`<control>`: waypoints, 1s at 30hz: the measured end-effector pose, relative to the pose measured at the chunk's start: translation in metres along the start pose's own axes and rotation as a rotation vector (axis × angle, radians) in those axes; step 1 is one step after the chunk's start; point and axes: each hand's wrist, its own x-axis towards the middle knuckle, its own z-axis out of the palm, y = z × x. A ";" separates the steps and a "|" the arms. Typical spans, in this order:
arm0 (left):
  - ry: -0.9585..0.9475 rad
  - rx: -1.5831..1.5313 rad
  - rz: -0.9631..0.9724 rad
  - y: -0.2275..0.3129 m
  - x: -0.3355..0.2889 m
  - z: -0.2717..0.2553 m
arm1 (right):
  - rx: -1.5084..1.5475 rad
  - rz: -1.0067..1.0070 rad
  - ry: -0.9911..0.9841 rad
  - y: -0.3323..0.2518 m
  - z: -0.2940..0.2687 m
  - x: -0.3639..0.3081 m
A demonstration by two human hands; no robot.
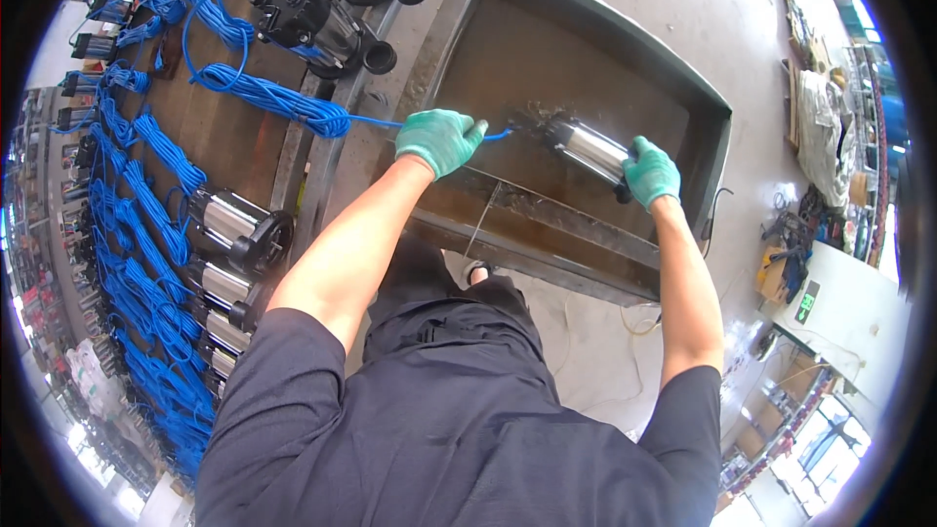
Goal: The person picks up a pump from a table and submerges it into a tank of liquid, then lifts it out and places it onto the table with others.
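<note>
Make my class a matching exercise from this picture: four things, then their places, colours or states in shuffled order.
Column one
1. Left hand
2. Right hand
3. Metal tank
4. Small display

Column two
A. Lit green
B. Holding blue cable
C. Containing murky water
D. At one end of the silver cylinder

Pairs: 1-B, 2-D, 3-C, 4-A

At two o'clock, the cylinder [593, 151] is glossy, smooth metal; the tank [586, 259] around it, duller metal. Matt cloth covers the right grip [652, 175]. At ten, the blue cable coil [278, 101] looks smooth and plastic; at six, the shirt [468, 420] is matt cloth.
</note>
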 end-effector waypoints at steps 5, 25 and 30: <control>-0.022 0.044 -0.038 -0.002 -0.001 0.003 | 0.063 -0.007 0.094 -0.009 0.039 0.024; -0.167 0.161 -0.235 0.016 0.006 -0.005 | 0.363 0.011 0.475 0.131 0.062 -0.076; -0.188 0.197 -0.261 0.021 0.010 -0.004 | 0.399 0.216 0.411 0.183 0.086 -0.102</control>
